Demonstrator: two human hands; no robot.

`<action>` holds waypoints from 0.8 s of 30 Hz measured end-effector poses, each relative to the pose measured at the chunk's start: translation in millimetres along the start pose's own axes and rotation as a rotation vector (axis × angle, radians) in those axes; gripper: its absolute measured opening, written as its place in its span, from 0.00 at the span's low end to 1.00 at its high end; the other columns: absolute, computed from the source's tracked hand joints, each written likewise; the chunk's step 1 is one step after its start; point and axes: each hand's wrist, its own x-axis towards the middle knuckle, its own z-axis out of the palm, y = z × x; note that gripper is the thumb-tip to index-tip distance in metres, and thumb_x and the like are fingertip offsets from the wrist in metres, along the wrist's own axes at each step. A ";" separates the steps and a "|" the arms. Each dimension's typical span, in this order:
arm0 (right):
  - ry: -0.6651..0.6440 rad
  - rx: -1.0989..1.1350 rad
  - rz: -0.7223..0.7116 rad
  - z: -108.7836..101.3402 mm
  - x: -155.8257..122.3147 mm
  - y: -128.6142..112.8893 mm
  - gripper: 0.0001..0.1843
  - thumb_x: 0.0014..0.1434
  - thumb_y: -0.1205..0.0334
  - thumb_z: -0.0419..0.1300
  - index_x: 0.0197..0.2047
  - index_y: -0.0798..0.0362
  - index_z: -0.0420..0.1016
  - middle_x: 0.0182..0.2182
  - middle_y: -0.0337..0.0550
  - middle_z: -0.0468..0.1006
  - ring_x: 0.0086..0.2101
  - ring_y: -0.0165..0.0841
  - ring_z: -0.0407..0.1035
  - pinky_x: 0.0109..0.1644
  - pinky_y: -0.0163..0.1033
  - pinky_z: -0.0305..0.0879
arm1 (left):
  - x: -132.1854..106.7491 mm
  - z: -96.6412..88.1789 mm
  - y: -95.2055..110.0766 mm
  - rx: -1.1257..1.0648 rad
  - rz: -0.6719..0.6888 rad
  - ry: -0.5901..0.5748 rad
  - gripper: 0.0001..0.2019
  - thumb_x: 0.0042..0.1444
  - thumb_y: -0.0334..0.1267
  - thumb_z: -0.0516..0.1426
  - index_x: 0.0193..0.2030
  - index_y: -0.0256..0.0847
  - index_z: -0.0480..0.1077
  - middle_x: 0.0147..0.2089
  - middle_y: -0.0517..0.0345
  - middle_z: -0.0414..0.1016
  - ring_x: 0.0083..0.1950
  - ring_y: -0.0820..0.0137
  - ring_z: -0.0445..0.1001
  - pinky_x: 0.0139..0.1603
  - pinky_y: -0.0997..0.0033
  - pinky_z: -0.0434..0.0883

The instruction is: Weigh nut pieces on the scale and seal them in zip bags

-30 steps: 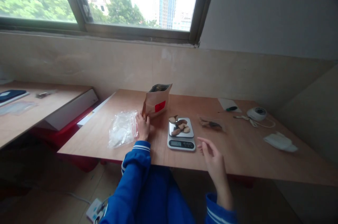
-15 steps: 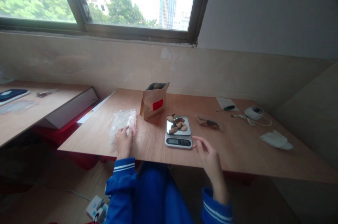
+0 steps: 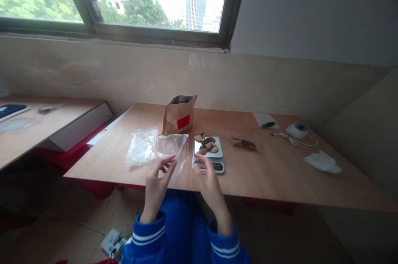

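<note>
My left hand [image 3: 159,179] pinches a clear plastic zip bag [image 3: 172,144] by thumb and forefinger, the bag reaching out over the table. My right hand [image 3: 209,179] is in front of the kitchen scale [image 3: 220,167], fingers bent and apart, with nothing seen in them; it partly covers the display. Several brown dried slices [image 3: 209,145] lie on the scale's plate. Left of the held bag is a pile of clear plastic bags [image 3: 141,146]. An open brown paper pouch [image 3: 177,116] with a red label stands behind.
Right of the scale lies a filled clear bag [image 3: 243,142] of dark and brown pieces. Farther right are a screwdriver [image 3: 268,124] on white paper, a white dome camera [image 3: 297,130] with its cable, and a crumpled white sheet [image 3: 323,162]. A second table [image 3: 56,125] stands at left.
My left hand has moved right from the pile with one clear bag. My right hand has come left from beside the scale to its front, near that bag.
</note>
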 end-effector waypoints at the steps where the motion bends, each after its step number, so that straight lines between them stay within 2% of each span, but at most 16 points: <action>1: 0.007 0.037 0.021 5.1 -0.1 2.4 0.21 0.62 0.51 0.53 0.55 0.50 0.66 0.46 0.48 0.75 0.41 0.35 0.73 0.41 0.38 0.72 | -3.5 5.6 8.6 -0.053 0.010 -0.026 0.13 0.54 0.46 0.60 0.44 0.45 0.76 0.37 0.57 0.77 0.33 0.70 0.71 0.36 0.70 0.70; 3: 0.031 0.104 0.059 10.7 0.7 9.2 0.19 0.61 0.51 0.54 0.52 0.52 0.67 0.42 0.47 0.76 0.37 0.34 0.73 0.40 0.38 0.72 | -7.7 14.2 19.1 -0.129 0.013 -0.013 0.13 0.55 0.46 0.60 0.44 0.44 0.77 0.38 0.57 0.77 0.34 0.70 0.71 0.37 0.71 0.70; 4: 0.046 0.131 0.078 10.8 1.5 13.1 0.17 0.61 0.52 0.54 0.49 0.53 0.68 0.38 0.46 0.76 0.35 0.34 0.73 0.38 0.38 0.72 | -8.4 16.5 21.1 -0.150 0.002 0.030 0.14 0.55 0.47 0.60 0.45 0.44 0.77 0.39 0.56 0.76 0.35 0.71 0.71 0.38 0.71 0.70; 6: 0.071 0.171 0.110 6.2 3.3 19.9 0.14 0.60 0.53 0.55 0.43 0.53 0.70 0.33 0.44 0.76 0.32 0.34 0.72 0.36 0.39 0.72 | -7.7 16.9 20.1 -0.166 -0.040 0.146 0.18 0.56 0.47 0.59 0.51 0.45 0.75 0.39 0.57 0.75 0.36 0.71 0.71 0.40 0.71 0.69; 8: 0.057 0.182 0.107 -2.4 5.5 24.2 0.13 0.60 0.53 0.56 0.41 0.53 0.71 0.32 0.44 0.77 0.32 0.35 0.73 0.38 0.41 0.72 | -5.4 13.0 14.9 -0.180 -0.095 0.215 0.21 0.56 0.48 0.59 0.56 0.45 0.72 0.39 0.57 0.74 0.37 0.71 0.70 0.42 0.71 0.68; 11: 0.047 0.038 0.002 -14.5 12.7 28.0 0.15 0.63 0.52 0.52 0.44 0.52 0.72 0.41 0.49 0.77 0.43 0.39 0.73 0.50 0.46 0.70 | -2.0 5.6 6.8 -0.179 -0.124 0.182 0.20 0.57 0.49 0.57 0.54 0.45 0.73 0.39 0.58 0.73 0.38 0.70 0.70 0.43 0.70 0.67; 13: 0.107 -0.182 -0.089 -18.5 23.4 31.6 0.17 0.62 0.53 0.52 0.49 0.53 0.70 0.50 0.54 0.72 0.53 0.42 0.66 0.58 0.51 0.62 | -0.7 2.8 4.5 -0.107 -0.075 0.177 0.18 0.58 0.50 0.56 0.51 0.46 0.75 0.39 0.57 0.72 0.40 0.68 0.70 0.46 0.67 0.67; 15: 0.130 -0.425 -0.120 -19.6 40.0 36.5 0.25 0.60 0.53 0.57 0.58 0.54 0.64 0.59 0.59 0.63 0.61 0.47 0.55 0.63 0.56 0.53 | -0.1 2.1 4.9 0.022 0.014 0.218 0.16 0.58 0.50 0.56 0.47 0.47 0.77 0.41 0.56 0.71 0.44 0.65 0.70 0.51 0.63 0.66; 17: 0.050 -0.616 -0.091 -19.9 60.3 41.5 0.36 0.56 0.52 0.60 0.65 0.53 0.56 0.66 0.60 0.50 0.66 0.52 0.43 0.65 0.60 0.47 | 0.4 2.8 6.4 0.143 0.107 0.246 0.15 0.57 0.51 0.56 0.44 0.48 0.78 0.45 0.54 0.71 0.52 0.60 0.69 0.57 0.57 0.64; 19: -0.070 -0.750 -0.042 -20.8 80.2 45.6 0.43 0.54 0.48 0.62 0.68 0.50 0.51 0.69 0.58 0.43 0.67 0.56 0.34 0.65 0.63 0.42 | 0.9 3.7 6.9 0.204 0.175 0.234 0.14 0.58 0.51 0.56 0.42 0.48 0.77 0.52 0.52 0.71 0.60 0.57 0.64 0.62 0.52 0.59; 21: -0.161 -0.832 -0.004 -22.6 95.4 49.2 0.46 0.54 0.45 0.62 0.69 0.54 0.49 0.69 0.59 0.44 0.67 0.57 0.33 0.66 0.62 0.38 | 1.3 4.7 5.2 0.188 0.181 0.178 0.14 0.59 0.50 0.55 0.44 0.46 0.76 0.56 0.52 0.70 0.64 0.57 0.62 0.65 0.50 0.56; 24: -0.217 -0.884 0.021 -25.0 104.8 55.9 0.47 0.54 0.42 0.60 0.68 0.62 0.52 0.67 0.64 0.49 0.66 0.57 0.40 0.67 0.58 0.38 | 1.4 7.8 0.0 0.076 0.091 0.111 0.16 0.61 0.49 0.52 0.47 0.42 0.73 0.58 0.49 0.70 0.63 0.59 0.64 0.65 0.53 0.59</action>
